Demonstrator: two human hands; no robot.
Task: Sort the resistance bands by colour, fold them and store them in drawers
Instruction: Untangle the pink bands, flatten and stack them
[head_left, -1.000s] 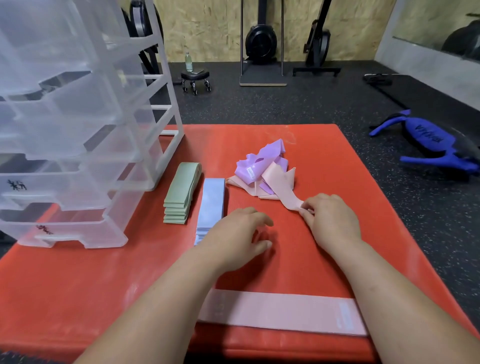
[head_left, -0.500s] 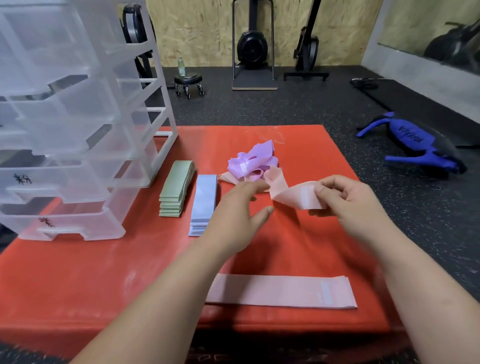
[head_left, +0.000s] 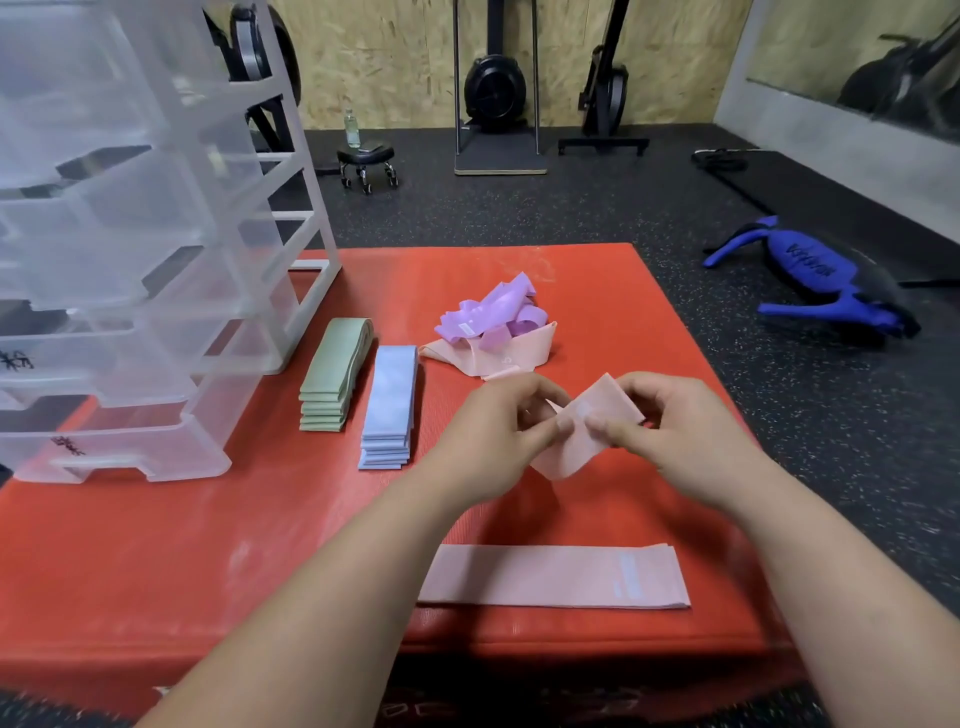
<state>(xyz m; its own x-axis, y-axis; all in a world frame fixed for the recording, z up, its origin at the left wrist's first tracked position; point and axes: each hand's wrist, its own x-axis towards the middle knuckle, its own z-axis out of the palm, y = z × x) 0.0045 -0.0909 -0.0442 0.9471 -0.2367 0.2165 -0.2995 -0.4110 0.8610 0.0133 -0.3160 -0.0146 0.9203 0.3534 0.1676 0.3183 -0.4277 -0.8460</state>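
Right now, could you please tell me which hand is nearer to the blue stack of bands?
Left. The left hand is just right of the blue stack, apart from it; the right hand is farther right, and both pinch the pink band.

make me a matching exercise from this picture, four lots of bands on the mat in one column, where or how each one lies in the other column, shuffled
Things
1. stack of folded sage-green fabric bands
2. stack of folded pale blue fabric bands
3. lilac stretchy bands
4. long flat pink fabric band

Places or states
A. loose tangled heap on the far part of the red padded mat
B. nearest the clear plastic drawer unit
C. lying flat by the mat's near edge
D. between the green stack and the heap

Pairs: 1-B, 2-D, 3-A, 4-C
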